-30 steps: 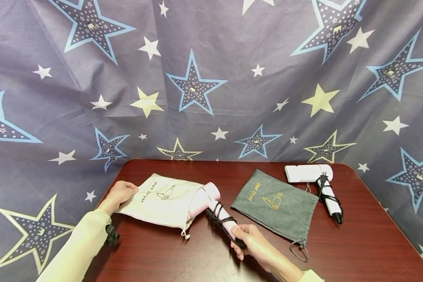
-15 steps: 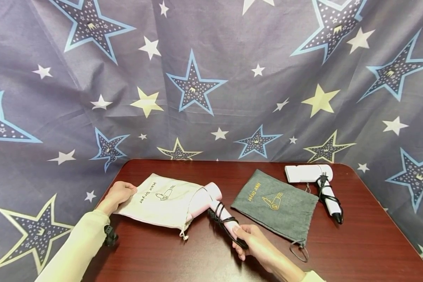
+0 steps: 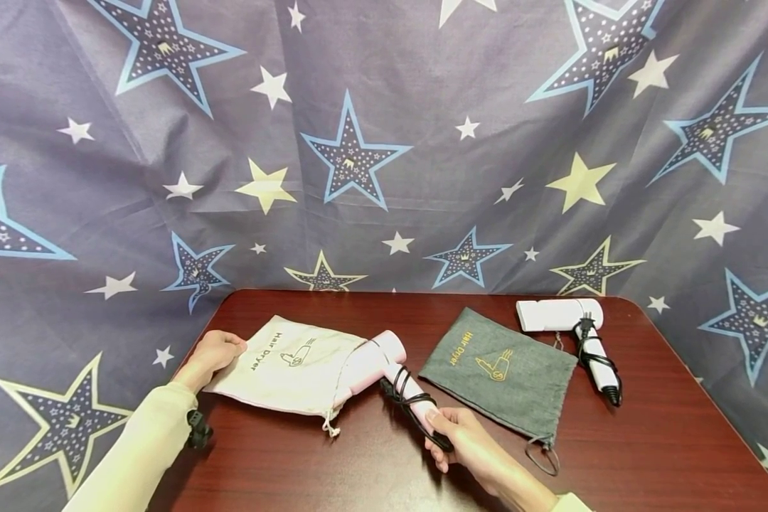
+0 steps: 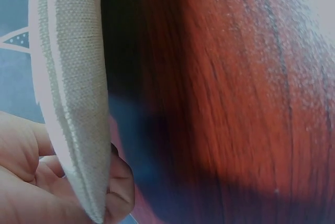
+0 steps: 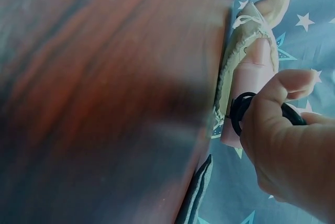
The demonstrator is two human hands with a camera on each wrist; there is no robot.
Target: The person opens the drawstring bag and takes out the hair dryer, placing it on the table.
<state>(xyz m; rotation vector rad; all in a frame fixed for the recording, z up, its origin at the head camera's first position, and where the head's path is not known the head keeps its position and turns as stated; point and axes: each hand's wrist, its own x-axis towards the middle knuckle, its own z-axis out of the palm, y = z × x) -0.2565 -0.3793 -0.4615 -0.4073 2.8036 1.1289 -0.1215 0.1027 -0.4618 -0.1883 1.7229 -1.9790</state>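
Observation:
In the head view a cream drawstring bag (image 3: 269, 384) printed "Hair Dryer" lies at the left of the table. My left hand (image 3: 214, 355) grips its left end; the left wrist view has the fingers (image 4: 121, 187) curled round the bag's edge (image 4: 76, 77). A pink hair dryer (image 3: 390, 348) sits with its barrel partly inside the bag's mouth, its round head and handle outside. Black cord (image 3: 400, 391) wraps the handle. My right hand (image 3: 467, 444) holds the handle's lower end, also visible in the right wrist view, where the pink barrel (image 5: 246, 85) enters the bag.
A grey drawstring bag (image 3: 512, 398) lies flat right of the pink dryer. Behind it, at the back right, rests a white hair dryer (image 3: 553, 315) with its cord wound round the handle. A star-patterned cloth (image 3: 422, 192) hangs behind the dark red table (image 3: 307, 469).
The pink hair dryer and my right hand have shifted slightly right, so more of the barrel shows outside the bag. My left hand and the cream bag have moved slightly left.

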